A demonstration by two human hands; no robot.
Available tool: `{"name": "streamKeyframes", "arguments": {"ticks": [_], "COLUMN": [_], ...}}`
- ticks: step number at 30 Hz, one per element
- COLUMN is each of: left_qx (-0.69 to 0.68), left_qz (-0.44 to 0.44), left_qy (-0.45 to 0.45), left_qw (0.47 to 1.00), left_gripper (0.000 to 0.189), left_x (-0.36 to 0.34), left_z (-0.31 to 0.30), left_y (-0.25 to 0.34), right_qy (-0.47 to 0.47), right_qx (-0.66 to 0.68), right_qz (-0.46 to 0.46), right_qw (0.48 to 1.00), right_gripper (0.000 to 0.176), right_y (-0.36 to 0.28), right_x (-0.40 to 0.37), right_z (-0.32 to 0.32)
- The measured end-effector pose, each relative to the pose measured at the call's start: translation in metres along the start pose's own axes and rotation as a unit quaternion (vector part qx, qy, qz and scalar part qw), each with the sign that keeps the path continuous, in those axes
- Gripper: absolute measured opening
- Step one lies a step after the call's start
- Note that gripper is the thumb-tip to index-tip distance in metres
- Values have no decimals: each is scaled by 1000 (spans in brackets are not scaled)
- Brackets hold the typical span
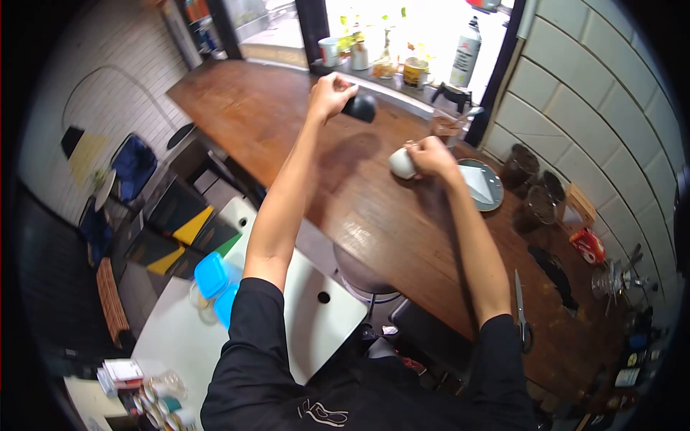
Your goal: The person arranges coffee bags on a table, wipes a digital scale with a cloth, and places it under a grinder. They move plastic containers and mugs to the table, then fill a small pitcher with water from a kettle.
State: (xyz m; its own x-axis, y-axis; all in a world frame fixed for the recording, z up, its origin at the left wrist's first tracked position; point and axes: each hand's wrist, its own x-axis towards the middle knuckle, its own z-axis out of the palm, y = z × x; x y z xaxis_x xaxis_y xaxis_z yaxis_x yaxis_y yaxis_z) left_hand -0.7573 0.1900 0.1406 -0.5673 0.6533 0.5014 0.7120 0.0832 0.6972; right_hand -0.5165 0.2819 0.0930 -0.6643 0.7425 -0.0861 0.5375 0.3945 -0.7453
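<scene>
Above the wooden counter, my left hand is closed on a rounded black cup, which is tilted and casts a shadow below. My right hand grips a white cup from its right side, low over the counter. Just right of that hand lies a grey plate with a folded white napkin on it. Behind the right hand stands a clear glass with brown contents and a spoon handle sticking out.
Jars, cups and a white spray can line the windowsill. Toward the tiled wall are dark glasses, a red packet and a moka pot. Scissors lie near my right elbow. A white table holds blue-lidded containers.
</scene>
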Motion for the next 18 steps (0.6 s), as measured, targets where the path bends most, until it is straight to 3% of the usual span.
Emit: {"name": "streamKeyframes", "arguments": {"ticks": [2, 3, 4, 5, 7, 8, 9, 11, 13, 14, 15, 18], "left_qx": [-128, -154, -159, -148, -195, -187, -153, -329, -423, -472, -532, -578], "left_qz": [-26, -58, -36, -25, -49, -68, -132, -55, -63, -58, -8, -32], "left_qy": [-37, -59, -52, -41, -5, 37, 88, 164, 222, 252, 252, 338], "left_qw": [991, 985, 985, 988, 980, 979, 975, 928, 876, 843, 808, 742], "left_gripper": [22, 24, 23, 21, 23, 24, 23, 17, 14, 13, 11, 11], "left_x": [-11, -26, -33, -44, -84, -103, -137, -152, -226, -258, -289, -411], "left_z": [-35, -62, -82, -106, -157, -179, -209, -235, -289, -312, -338, -406], "left_y": [19, 43, 45, 53, 78, 83, 102, 59, 76, 79, 68, 78], "right_qy": [-30, -59, -64, -98, -104, -43, -68, -64, -115, -129, -139, -225], "right_qx": [12, 16, 53, -6, 54, 65, 86, 172, 233, 272, 291, 385], "right_qz": [4, 7, 2, -26, -87, -99, -143, -227, -250, -279, -277, -309], "right_qw": [999, 998, 996, 995, 989, 992, 984, 956, 933, 912, 905, 840], "right_gripper": [39, 37, 37, 37, 38, 37, 37, 37, 36, 44, 42, 43], "right_y": [-2, -17, -35, -42, -68, -92, -103, -145, -168, -185, -211, -232], "right_x": [1, -8, -27, -20, -26, -47, -45, -87, -97, -126, -171, -243], "right_z": [-7, -16, -19, -25, -20, -12, -9, 18, 49, 68, 89, 160]}}
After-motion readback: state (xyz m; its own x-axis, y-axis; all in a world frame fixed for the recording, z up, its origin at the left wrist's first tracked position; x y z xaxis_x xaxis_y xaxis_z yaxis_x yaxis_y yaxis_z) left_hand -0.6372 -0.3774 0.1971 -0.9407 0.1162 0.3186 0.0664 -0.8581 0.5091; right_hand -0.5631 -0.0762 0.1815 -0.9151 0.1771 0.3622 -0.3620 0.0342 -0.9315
